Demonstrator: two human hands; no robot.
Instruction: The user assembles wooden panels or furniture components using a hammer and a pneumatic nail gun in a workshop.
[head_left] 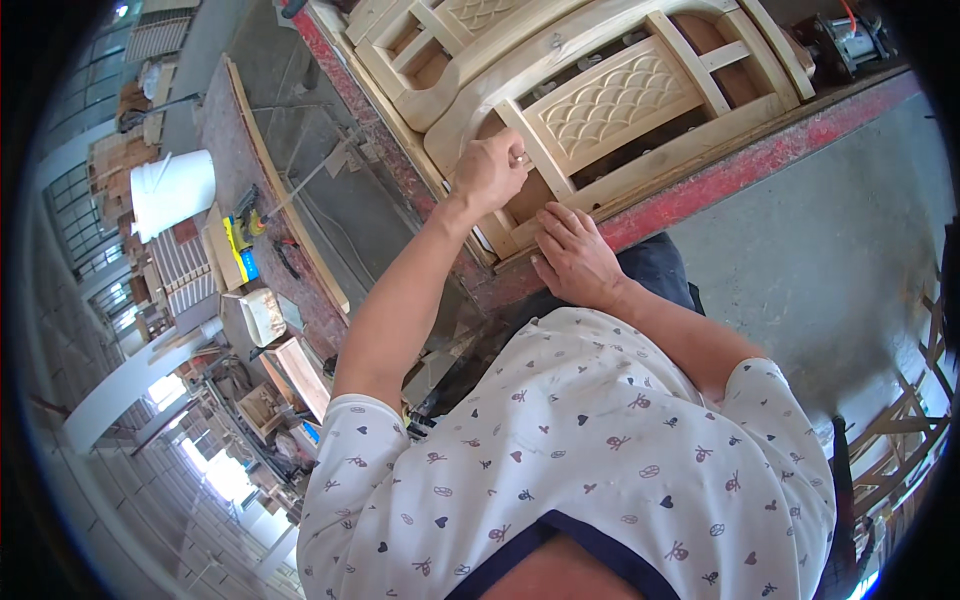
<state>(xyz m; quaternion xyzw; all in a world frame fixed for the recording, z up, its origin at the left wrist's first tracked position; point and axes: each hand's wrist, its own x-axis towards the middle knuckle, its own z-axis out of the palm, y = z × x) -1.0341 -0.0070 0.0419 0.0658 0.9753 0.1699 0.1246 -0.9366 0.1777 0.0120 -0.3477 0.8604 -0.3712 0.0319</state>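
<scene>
A pale wooden panel frame [550, 150] with a curved outer edge lies in front of me, and a fish-scale carved panel [615, 105] is set in its middle. My left hand [490, 178] is closed above its left end, beside an upright slat [535, 150]. Its fingertips are curled in, and whatever they pinch is too small or hidden to make out. My right hand [578, 255] rests at the near edge of the frame. The fingers of that hand lie bent over the wood with the thumb apart, and nothing shows in them.
The frame lies on a bench with a worn red edge [700, 198]. A second carved frame [430, 45] lies beyond it. A motor-like machine [850, 45] sits at the far right. On the left, a brown table [225, 130] bears a white bucket [172, 193] and a yellow-and-blue box [240, 248].
</scene>
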